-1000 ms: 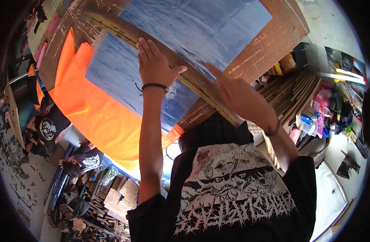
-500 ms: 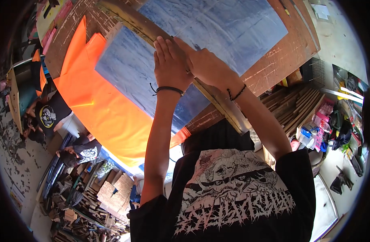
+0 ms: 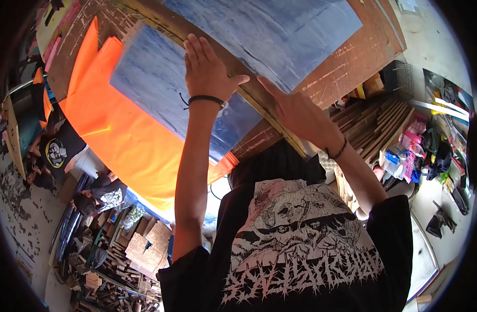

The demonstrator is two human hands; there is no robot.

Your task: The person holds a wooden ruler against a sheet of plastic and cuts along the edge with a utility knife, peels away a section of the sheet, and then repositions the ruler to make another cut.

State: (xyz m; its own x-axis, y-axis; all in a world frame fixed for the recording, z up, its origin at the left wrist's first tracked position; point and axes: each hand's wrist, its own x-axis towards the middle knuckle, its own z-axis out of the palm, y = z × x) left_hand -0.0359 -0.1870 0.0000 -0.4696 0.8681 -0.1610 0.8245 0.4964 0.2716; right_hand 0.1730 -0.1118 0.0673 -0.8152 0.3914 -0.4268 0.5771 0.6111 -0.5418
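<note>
My left hand (image 3: 206, 70) lies flat with fingers stretched and thumb spread, pressing on a long wooden bar (image 3: 172, 23). The bar runs diagonally across a cloudy, see-through bluish sheet (image 3: 280, 36), which shows on both sides of it. Farther down the bar is my right hand (image 3: 305, 115), index finger extended along the bar's edge and the other fingers curled under. Whatever those curled fingers grip is hidden. Orange fabric (image 3: 132, 143) lies left of the sheet and hangs over the near side of the brown worktable (image 3: 342, 70).
Wooden strips (image 3: 376, 125) are stacked right of the table, beside a cluttered heap of goods (image 3: 410, 151). Two people in dark shirts, one person (image 3: 61, 148) and another person (image 3: 100, 193), are at the left. Scrap wood (image 3: 113, 260) fills the lower left.
My right hand has slid along the bar, down and to the right, away from my left hand. My left hand stays on the bar with its thumb now visible. The view has shifted slightly.
</note>
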